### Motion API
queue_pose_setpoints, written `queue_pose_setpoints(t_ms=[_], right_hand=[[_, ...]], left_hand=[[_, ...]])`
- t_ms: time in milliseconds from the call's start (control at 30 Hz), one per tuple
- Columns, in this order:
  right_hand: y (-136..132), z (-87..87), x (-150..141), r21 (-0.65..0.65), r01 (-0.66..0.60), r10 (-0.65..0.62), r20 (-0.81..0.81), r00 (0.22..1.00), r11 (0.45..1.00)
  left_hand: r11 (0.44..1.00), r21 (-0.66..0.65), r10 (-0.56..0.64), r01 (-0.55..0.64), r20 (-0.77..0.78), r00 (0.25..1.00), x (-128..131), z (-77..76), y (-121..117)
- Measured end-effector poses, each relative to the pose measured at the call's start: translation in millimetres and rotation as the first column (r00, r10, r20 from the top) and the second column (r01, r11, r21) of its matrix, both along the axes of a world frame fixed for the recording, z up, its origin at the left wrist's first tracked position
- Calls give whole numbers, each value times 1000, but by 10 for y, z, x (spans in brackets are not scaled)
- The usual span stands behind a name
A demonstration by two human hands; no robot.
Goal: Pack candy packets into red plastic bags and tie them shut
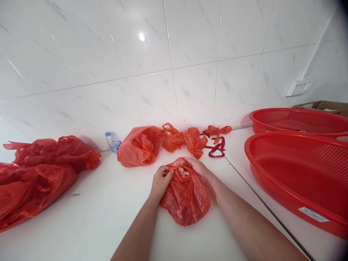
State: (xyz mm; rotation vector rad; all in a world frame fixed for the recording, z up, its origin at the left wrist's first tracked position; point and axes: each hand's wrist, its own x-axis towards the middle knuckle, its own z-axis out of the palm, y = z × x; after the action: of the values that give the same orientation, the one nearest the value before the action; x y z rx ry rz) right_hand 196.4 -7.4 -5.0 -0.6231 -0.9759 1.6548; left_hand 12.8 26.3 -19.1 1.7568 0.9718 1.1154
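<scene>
A thin red plastic bag (187,203) lies on the white table between my forearms, its body wrinkled and spread towards me. My left hand (162,181) pinches the gathered rim at the bag's upper left. At the upper right, my right hand (197,168) is closed round the mouth, with some of its fingers showing through the opening and the film. What the bag contains, if anything, I cannot make out. Just beyond my hands sit a crumpled red bag (194,141) and a bulkier red bag (138,146).
Large red plastic baskets (288,181) stand at the right beside a table seam. More red bags (40,181) are heaped at the left. A water bottle (112,142), dark red ribbon strips (217,148) and a knotted red bag (216,130) lie near the tiled wall (195,90).
</scene>
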Motion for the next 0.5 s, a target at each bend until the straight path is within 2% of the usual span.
queue_pose_setpoints(t_ms=[100,233,300,367,433,500], right_hand=[[-31,0,17,58,24,-29,96,995,998],[-43,-8,-2,83,10,-24,168,985,997],[-28,-24,-26,84,51,-71,248,966,995],[0,-54,-51,132,162,-204,446,871,978],[33,-96,-75,227,286,-364,621,694,931],[63,-138,-94,310,372,-477,684,552,875]], left_hand=[[996,-25,-88,89,23,996,-6,23,-22],[999,-20,-41,41,-11,999,0,-11,-1],[1000,-15,-17,17,-22,1000,7,-40,18],[1000,-8,4,-4,-23,1000,12,-60,31],[1000,1,24,-24,-24,999,17,-65,29],[999,13,34,-34,-27,999,24,-53,10]])
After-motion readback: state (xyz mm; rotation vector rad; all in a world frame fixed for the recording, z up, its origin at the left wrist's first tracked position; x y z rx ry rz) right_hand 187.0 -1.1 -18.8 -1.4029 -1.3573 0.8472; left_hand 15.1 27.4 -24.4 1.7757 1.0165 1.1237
